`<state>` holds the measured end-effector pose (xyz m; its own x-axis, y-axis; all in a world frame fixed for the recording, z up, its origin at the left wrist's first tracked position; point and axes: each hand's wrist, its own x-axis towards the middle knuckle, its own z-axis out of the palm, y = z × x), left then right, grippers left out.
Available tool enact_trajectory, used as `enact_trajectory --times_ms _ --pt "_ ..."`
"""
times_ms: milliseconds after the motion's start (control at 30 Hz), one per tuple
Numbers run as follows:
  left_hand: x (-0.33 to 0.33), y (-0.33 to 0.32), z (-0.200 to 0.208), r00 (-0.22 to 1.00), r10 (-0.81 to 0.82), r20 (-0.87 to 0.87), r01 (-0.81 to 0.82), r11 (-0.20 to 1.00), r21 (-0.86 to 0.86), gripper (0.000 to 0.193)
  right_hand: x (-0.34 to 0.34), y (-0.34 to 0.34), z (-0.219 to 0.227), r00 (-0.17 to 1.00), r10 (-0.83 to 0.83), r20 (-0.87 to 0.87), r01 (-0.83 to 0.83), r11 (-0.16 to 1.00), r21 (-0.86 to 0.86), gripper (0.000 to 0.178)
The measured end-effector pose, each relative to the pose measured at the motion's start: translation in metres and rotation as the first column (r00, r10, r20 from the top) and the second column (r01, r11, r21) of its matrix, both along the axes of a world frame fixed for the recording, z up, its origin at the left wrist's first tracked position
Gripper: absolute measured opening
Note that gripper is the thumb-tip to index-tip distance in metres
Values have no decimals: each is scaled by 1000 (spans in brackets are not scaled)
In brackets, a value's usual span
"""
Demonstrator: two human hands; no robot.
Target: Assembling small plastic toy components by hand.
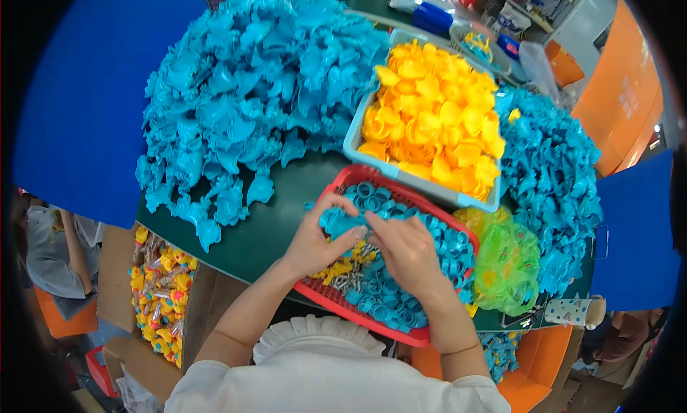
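Observation:
My left hand [315, 238] is closed around a blue plastic piece [336, 221], fingers above it and thumb below. My right hand [408, 252] meets it at the piece's right end, its fingertips pinched together; whatever lies between them is hidden. Both hands are over a red basket [335, 311] standing at the table's near edge. Inside the basket are many blue ring-shaped parts [386, 309]. Small yellow parts [336, 270] and silvery metal bits, too small to name, lie in its left part.
A large heap of blue shell-like pieces [243, 91] covers the table's far left. Beyond the basket stands a light-blue crate [401, 175] of yellow pieces; another blue heap [554, 191] and green netting [508, 259] lie right. A carton of yellow toys [161, 298] stands lower left.

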<state>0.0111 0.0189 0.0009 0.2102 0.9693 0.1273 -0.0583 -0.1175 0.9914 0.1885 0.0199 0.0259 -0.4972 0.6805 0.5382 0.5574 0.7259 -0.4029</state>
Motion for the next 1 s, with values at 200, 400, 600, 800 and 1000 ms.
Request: enact_trajectory --times_ms 200,400,600,800,1000 --pt "-5 2 11 988 -125 91 131 990 -53 30 -1 2 9 999 -32 23 31 999 30 36" --pt "-7 -5 8 995 -94 35 94 996 -1 27 0 -10 11 996 -15 -89 4 992 -127 28" --pt "-11 -10 8 997 -77 -18 78 997 11 23 -3 -24 11 976 -81 -200 14 948 -318 16" --pt "-15 -10 -1 990 -131 -54 139 976 167 23 -5 -31 11 958 -52 -282 -65 918 -392 12" --pt "-10 -11 3 992 -72 102 71 997 18 30 -8 -26 8 949 -156 -274 -11 851 -525 21"
